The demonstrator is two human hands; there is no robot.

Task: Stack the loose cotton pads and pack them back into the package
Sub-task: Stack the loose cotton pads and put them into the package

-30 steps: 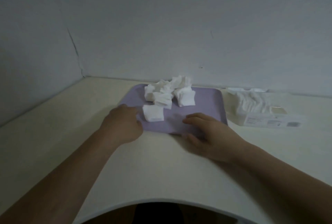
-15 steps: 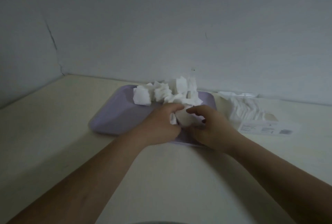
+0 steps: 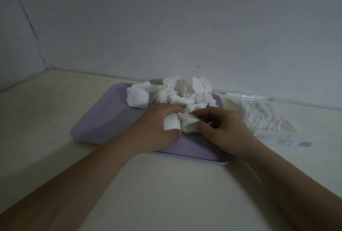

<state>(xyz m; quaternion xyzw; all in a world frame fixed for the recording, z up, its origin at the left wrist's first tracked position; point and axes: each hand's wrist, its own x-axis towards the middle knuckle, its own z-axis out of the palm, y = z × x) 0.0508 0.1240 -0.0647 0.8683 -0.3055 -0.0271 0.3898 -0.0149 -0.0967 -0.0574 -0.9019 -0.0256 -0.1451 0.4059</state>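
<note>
A heap of loose white cotton pads [image 3: 172, 92] lies at the back of a lilac tray [image 3: 109, 117]. My left hand [image 3: 157, 130] is over the tray's middle, its fingers closed on a small cotton pad [image 3: 171, 122]. My right hand [image 3: 220, 130] sits beside it, pinching a crumpled clump of pads [image 3: 189, 122] that touches the left hand's pad. The clear plastic package [image 3: 266, 119], with a row of pads inside, lies on the table to the right of the tray.
The cream table [image 3: 162, 190] meets a pale wall just behind the tray. A second wall closes the left side, forming a corner at the far left. The package's printed label faces the front right.
Both hands moved from the tray's front edge in to its middle and closed on pads. The view shifted, so the tray looks nearer and more tilted.
</note>
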